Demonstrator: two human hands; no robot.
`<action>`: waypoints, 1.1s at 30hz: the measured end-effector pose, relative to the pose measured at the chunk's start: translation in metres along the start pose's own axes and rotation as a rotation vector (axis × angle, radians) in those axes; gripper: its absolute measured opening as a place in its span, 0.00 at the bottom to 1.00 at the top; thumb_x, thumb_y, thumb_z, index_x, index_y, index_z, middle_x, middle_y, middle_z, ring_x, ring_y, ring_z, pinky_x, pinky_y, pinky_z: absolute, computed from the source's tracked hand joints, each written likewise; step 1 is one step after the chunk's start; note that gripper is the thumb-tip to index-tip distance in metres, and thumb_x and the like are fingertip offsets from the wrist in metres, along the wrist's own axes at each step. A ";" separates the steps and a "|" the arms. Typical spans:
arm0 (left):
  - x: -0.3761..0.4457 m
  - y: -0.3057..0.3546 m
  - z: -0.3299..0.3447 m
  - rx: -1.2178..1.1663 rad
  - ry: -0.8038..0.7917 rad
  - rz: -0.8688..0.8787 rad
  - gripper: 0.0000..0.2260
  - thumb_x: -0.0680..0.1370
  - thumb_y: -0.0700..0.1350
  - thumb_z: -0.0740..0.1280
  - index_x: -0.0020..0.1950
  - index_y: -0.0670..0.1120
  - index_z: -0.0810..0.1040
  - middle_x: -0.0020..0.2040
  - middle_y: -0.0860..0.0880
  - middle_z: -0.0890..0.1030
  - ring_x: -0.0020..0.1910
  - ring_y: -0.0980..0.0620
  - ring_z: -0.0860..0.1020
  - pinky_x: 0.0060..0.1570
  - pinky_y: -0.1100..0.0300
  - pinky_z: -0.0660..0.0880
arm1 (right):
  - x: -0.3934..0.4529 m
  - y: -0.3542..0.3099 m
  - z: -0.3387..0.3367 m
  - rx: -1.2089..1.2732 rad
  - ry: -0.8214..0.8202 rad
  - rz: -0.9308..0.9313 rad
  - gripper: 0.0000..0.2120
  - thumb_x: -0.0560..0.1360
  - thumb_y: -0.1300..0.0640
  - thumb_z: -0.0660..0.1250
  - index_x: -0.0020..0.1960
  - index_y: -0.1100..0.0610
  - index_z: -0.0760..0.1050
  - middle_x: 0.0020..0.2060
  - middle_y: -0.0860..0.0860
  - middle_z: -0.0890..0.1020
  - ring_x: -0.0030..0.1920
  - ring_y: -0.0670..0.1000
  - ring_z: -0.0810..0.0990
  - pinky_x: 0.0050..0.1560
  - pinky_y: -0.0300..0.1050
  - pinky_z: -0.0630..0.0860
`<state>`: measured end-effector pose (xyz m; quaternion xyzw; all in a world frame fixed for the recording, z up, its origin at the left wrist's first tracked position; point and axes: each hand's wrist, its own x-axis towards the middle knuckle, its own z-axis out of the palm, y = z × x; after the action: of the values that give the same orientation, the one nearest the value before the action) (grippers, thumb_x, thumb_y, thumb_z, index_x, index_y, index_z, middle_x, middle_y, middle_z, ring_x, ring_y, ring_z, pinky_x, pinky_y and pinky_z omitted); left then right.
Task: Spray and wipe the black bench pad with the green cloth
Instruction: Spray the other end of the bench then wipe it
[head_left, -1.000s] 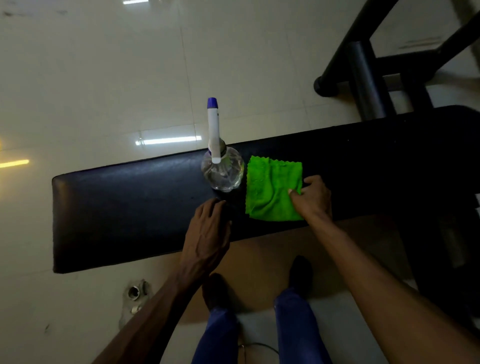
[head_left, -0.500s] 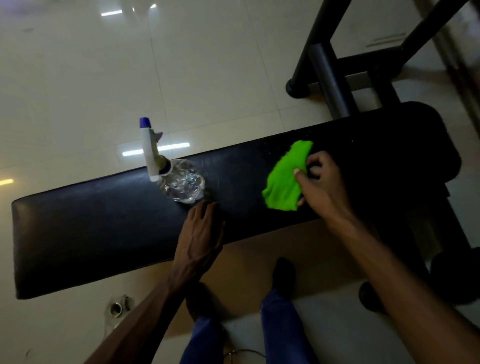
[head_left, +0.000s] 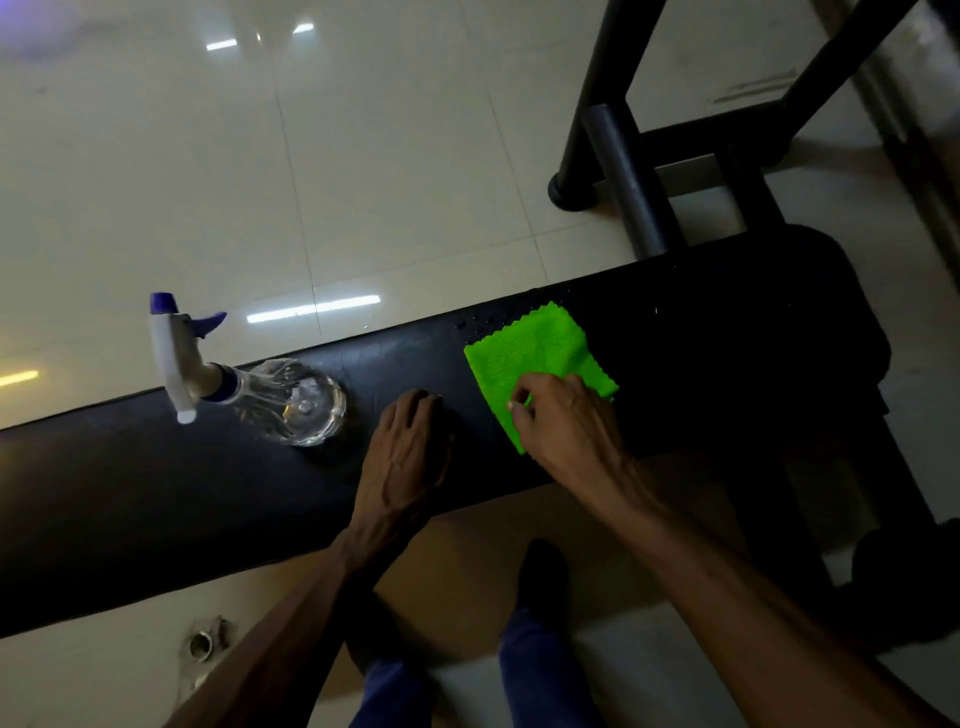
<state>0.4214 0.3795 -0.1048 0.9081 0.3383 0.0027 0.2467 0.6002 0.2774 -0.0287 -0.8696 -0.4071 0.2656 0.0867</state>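
I have only 1 view, the head camera, looking down on the work.

The pad (head_left: 156, 499) runs across the picture from the lower left to the upper right, long and black. The cloth (head_left: 535, 358) lies spread flat on it, right of the middle, close to the far edge. My right hand (head_left: 561, 421) rests on the near corner of the cloth. The fingers (head_left: 524, 400) are bent and press down on the fabric; I judge that they pin it more than they pinch it, but I cannot tell if some cloth is gathered under the palm. My left hand (head_left: 405, 457) lies flat on the bare pad, fingers nearly straight and together, and it holds nothing. It is between the cloth and the bottle (head_left: 291, 400), touching neither.

The bottle stands on the pad left of the middle, clear, with some liquid inside, and its white and blue head points left. No hand is on it.

Just beyond the far corner of the cloth I see small droplets (head_left: 480, 322) on the pad. From this I judge that the spraying is done, at least for this part, and that the wiping is now the step in hand. The cloth covers only 1 small area. The long left part of the pad and the right end look dark, and I cannot tell if they are wet or wiped. I think most of the wiping is left.
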 end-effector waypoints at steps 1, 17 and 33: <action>0.004 -0.002 0.001 0.015 0.006 -0.007 0.21 0.78 0.51 0.60 0.64 0.37 0.74 0.60 0.37 0.77 0.54 0.35 0.77 0.57 0.48 0.72 | 0.005 0.006 0.003 -0.011 0.026 -0.004 0.07 0.82 0.50 0.65 0.54 0.52 0.79 0.49 0.56 0.86 0.52 0.63 0.84 0.49 0.55 0.81; 0.062 -0.024 0.020 0.099 -0.019 -0.074 0.30 0.81 0.55 0.54 0.78 0.39 0.64 0.79 0.36 0.62 0.79 0.35 0.58 0.77 0.37 0.56 | 0.069 0.048 0.063 -0.236 0.154 -0.265 0.33 0.83 0.39 0.56 0.85 0.48 0.56 0.86 0.51 0.53 0.86 0.56 0.50 0.84 0.63 0.49; 0.056 -0.037 0.023 0.109 0.137 -0.065 0.28 0.82 0.54 0.61 0.79 0.43 0.64 0.81 0.41 0.61 0.81 0.40 0.55 0.78 0.41 0.54 | 0.110 0.046 0.058 -0.373 0.130 -0.474 0.28 0.87 0.44 0.50 0.85 0.46 0.54 0.85 0.50 0.55 0.86 0.54 0.51 0.84 0.60 0.49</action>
<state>0.4456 0.4276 -0.1505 0.9064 0.3833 0.0382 0.1732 0.6579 0.3261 -0.1374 -0.7663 -0.6341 0.1025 0.0110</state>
